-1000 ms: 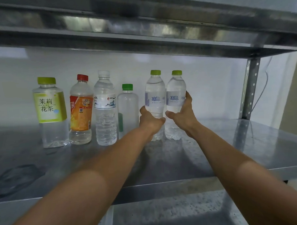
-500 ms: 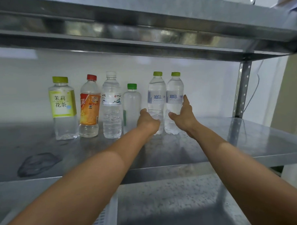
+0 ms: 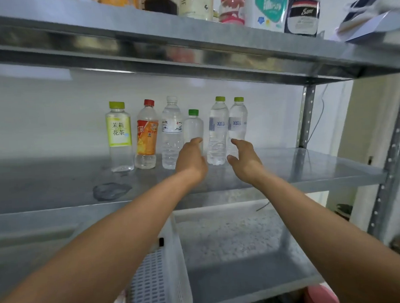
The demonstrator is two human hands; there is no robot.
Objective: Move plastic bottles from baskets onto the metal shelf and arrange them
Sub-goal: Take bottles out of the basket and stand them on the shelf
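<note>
Since a second ago both hands have let go of the two rightmost bottles and drawn back toward the near edge. The view has also pulled away, so more of the rack shows. The left hand [image 3: 191, 162] is released, fingers loosely extended toward the row. Its fingertips overlap the lower part of the short clear plastic bottle with a dark green cap [image 3: 193, 127], and I cannot tell whether they touch it. The right hand [image 3: 244, 159] is also released and holds nothing, with its thumb spread left. It lies in front of the base of the rightmost clear water bottle with a light green cap [image 3: 238, 121].

Six bottles stand upright in a row along the far side of the grey metal middle shelf [image 3: 309, 167], close to the white wall. From left to right they are:
- a square clear bottle with a yellow-green label and lime cap [image 3: 119, 136]
- an orange-labelled bottle with a red cap [image 3: 147, 135]
- a ribbed clear bottle with a white cap [image 3: 172, 132]
- the short green-capped one
- a second clear water bottle with a blue label and light green cap [image 3: 218, 132]
- its twin on the right

The last two stand just beside each other.

A dark glossy patch [image 3: 110, 190] lies on the shelf, near and left. A white perforated plastic basket [image 3: 158, 274] sits on the lower shelf [image 3: 233, 253] under the left forearm. The upper shelf [image 3: 189, 32] carries assorted packages.
</note>
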